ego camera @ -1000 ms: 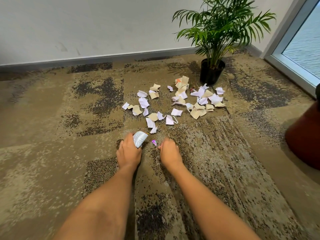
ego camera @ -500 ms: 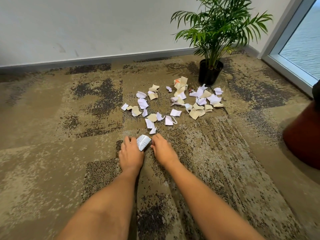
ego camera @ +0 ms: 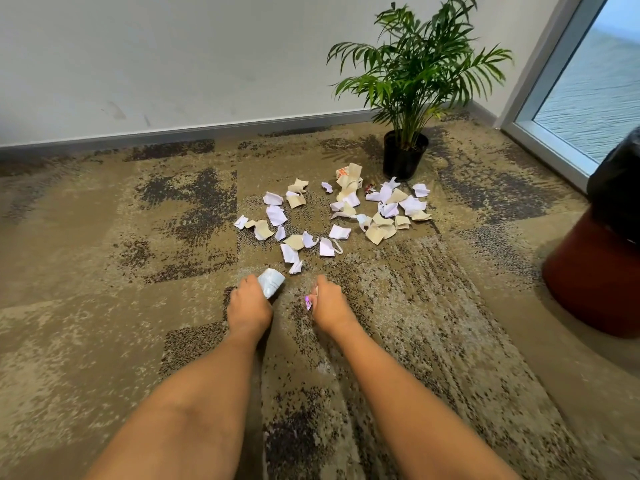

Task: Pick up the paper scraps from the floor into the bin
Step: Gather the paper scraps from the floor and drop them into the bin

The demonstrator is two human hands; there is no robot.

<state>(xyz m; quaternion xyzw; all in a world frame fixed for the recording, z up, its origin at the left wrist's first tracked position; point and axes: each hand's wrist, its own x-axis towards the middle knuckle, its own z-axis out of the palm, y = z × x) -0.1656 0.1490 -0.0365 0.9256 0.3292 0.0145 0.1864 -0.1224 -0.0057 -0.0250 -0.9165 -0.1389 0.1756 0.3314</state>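
Note:
Several white and tan paper scraps lie scattered on the carpet in front of a potted plant. My left hand grips a crumpled white scrap just short of the pile. My right hand pinches a small pink scrap low over the carpet. The red-brown bin with a black liner stands at the right edge, only partly in view.
A potted palm stands right behind the scraps. A wall with a grey skirting board runs along the back. A glass window with a pale frame fills the right corner.
Half a second ago both hands met at the white scrap. Now my right hand has drawn apart to the right, holding the small pink scrap.

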